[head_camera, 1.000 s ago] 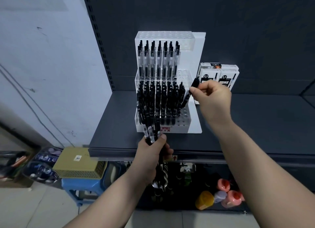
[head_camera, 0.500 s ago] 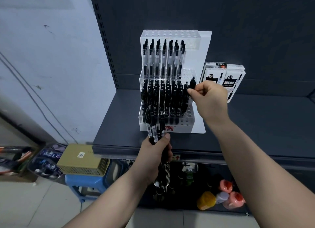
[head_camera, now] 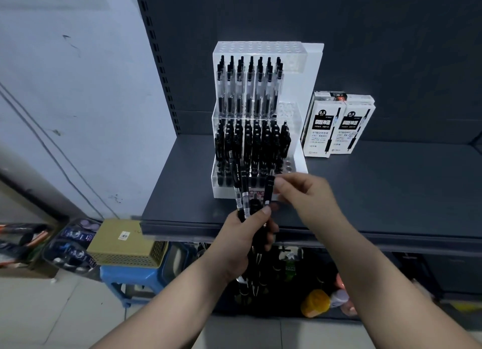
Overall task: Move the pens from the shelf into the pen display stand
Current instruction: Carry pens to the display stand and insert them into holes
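Several pens (head_camera: 241, 192) in left grip (head_camera: 245, 240) | right grip (head_camera: 305, 200) pinches one pen (head_camera: 269, 191) by top | step: pull it free | next: seat in empty holes (head_camera: 287, 163) of stand (head_camera: 314, 88)

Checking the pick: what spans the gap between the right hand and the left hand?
In the head view, one black pen: the left hand grips it with the bundle, and the right hand pinches its top.

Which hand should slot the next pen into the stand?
Right. The right hand pinches the top of one pen in the bundle that the left hand grips, and the empty holes of the pen display stand lie on its right.
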The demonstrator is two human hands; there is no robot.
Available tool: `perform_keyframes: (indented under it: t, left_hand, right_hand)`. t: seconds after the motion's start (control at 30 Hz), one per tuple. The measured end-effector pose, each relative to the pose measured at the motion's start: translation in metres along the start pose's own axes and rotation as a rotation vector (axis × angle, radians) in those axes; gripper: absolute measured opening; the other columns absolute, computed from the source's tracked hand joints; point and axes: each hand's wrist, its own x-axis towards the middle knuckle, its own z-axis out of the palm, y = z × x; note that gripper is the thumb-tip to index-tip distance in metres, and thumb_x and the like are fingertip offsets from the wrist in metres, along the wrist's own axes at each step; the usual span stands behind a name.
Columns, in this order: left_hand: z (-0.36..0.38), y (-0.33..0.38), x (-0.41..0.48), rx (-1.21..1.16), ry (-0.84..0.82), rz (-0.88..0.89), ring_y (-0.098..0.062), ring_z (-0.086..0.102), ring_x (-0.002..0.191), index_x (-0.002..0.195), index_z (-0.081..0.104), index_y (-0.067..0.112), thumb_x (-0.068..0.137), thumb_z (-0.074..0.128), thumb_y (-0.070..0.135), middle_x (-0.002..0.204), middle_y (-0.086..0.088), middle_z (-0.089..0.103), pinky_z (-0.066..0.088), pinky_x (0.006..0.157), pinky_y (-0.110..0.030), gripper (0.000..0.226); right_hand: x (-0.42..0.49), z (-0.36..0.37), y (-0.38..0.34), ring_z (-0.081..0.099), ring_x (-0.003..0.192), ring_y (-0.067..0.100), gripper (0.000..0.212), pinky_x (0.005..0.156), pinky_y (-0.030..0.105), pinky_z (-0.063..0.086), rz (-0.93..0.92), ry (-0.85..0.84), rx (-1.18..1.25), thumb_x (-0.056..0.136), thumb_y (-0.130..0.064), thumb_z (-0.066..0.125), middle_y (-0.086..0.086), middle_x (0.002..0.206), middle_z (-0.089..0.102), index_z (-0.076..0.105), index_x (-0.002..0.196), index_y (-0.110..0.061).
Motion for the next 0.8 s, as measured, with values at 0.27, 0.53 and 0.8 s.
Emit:
perform_keyframes:
  t: [0.27, 0.53, 0.8]
  left_hand:
    - [0.008, -0.005, 0.006, 0.054, -0.008, -0.035, -0.015, 0.060, 0.058, 0.090, 0.059, 0.012, 0.093, 0.055, 0.015, 0.072, -0.004, 0.064, 0.044, 0.052, -0.027, 0.006]
    - [0.011, -0.001, 0.006, 0.020, 0.103, -0.003, -0.016, 0.066, 0.062, 0.106, 0.059, 0.007, 0.095, 0.052, 0.019, 0.076, -0.006, 0.070, 0.050, 0.051, -0.026, 0.018]
    - [0.002, 0.003, 0.004, 0.017, 0.164, 0.023, -0.014, 0.064, 0.062, 0.113, 0.059, 0.010, 0.096, 0.052, 0.021, 0.081, -0.007, 0.067, 0.049, 0.051, -0.024, 0.022]
  right_hand:
    - [-0.001, -0.016, -0.007, 0.062, 0.052, 0.013, 0.013, 0.050, 0.022, 0.052, 0.166, 0.030, 0.383, 0.079, -0.001, 0.070, 0.003, 0.065, 0.068, 0.059, 0.079, -0.008]
    - [0.013, -0.031, -0.032, 0.065, 0.060, 0.013, 0.018, 0.062, 0.023, 0.056, -0.008, 0.146, 0.405, 0.081, 0.009, 0.063, -0.001, 0.062, 0.069, 0.063, 0.077, -0.008]
    - [0.044, -0.020, -0.028, 0.057, 0.062, 0.004, 0.014, 0.065, 0.018, 0.051, -0.335, 0.422, -0.039, 0.081, -0.005, 0.072, -0.006, 0.068, 0.062, 0.066, 0.082, -0.018]
